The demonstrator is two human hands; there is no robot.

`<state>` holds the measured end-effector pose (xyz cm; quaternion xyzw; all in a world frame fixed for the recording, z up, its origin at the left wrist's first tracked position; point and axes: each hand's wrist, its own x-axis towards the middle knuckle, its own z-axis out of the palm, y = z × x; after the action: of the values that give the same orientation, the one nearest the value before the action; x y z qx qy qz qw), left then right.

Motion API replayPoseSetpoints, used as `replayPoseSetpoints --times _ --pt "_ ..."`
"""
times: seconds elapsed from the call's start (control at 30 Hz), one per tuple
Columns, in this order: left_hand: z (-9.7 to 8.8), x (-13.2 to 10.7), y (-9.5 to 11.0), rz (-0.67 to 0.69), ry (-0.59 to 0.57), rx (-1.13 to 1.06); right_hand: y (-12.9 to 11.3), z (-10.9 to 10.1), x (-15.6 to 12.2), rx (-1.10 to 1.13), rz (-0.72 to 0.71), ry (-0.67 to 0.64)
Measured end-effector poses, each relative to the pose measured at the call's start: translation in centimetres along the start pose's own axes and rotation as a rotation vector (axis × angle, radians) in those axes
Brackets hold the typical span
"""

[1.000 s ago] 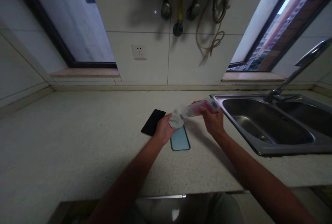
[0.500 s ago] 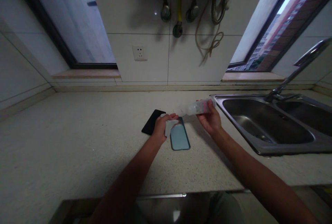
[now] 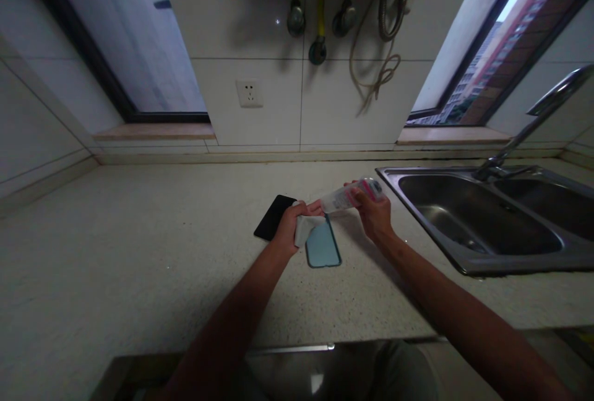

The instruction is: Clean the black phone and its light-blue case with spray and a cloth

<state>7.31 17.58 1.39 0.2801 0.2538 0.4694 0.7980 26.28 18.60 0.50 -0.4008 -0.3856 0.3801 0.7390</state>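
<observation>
My left hand (image 3: 288,224) is closed around a small white cloth (image 3: 304,228), held just above the countertop (image 3: 139,246). My right hand (image 3: 374,214) grips a small clear bottle with a pink label (image 3: 349,195), lying nearly sideways with its nozzle end pointing left, close to the cloth. Under the cloth lies a light blue phone case (image 3: 323,247), flat on the counter. A black phone (image 3: 273,216) rests face down just left of my left hand, partly hidden by it.
A steel sink (image 3: 477,221) with a tap (image 3: 533,125) is set into the counter on the right. A wall socket (image 3: 249,93), hoses and pipes (image 3: 320,11) hang on the tiled wall behind. Windows stand at both back corners.
The bottle was pulled away to the right from the cloth half a second ago, and now its nozzle is back near the cloth. My left hand has stayed over the phone case.
</observation>
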Motion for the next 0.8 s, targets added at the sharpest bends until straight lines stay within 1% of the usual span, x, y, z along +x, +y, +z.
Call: replayPoseSetpoints --times 0.13,0.23,0.37,0.47,0.57,0.67,0.73,0.8 --pt "0.1 0.2 -0.5 0.037 0.028 0.028 0.3 0.0 -0.8 -0.15 -0.117 -0.012" --pt "0.1 0.2 -0.9 0.071 0.036 -0.006 0.3 -0.2 -1.6 -0.258 -0.201 -0.042" --pt "0.5 -0.1 -1.1 0.07 0.07 -0.044 0.4 -0.3 -2.5 -0.383 -0.318 -0.091" --pt "0.7 -0.3 -1.1 0.078 0.058 -0.044 0.5 -0.4 -2.9 -0.439 -0.388 -0.127" --pt "0.7 -0.3 -0.9 0.071 0.038 -0.046 0.3 -0.5 -2.8 -0.468 -0.412 -0.146" --pt "0.6 -0.1 -0.8 0.026 -0.03 -0.029 -0.2 -0.8 -2.0 -0.497 -0.396 -0.149" --pt "0.4 -0.1 -0.6 -0.003 -0.057 -0.003 -0.8 -1.2 -1.1 -0.521 -0.384 -0.113" --pt "0.3 -0.1 -0.4 0.008 -0.025 0.013 -1.7 -1.9 0.0 -0.56 -0.386 -0.035"
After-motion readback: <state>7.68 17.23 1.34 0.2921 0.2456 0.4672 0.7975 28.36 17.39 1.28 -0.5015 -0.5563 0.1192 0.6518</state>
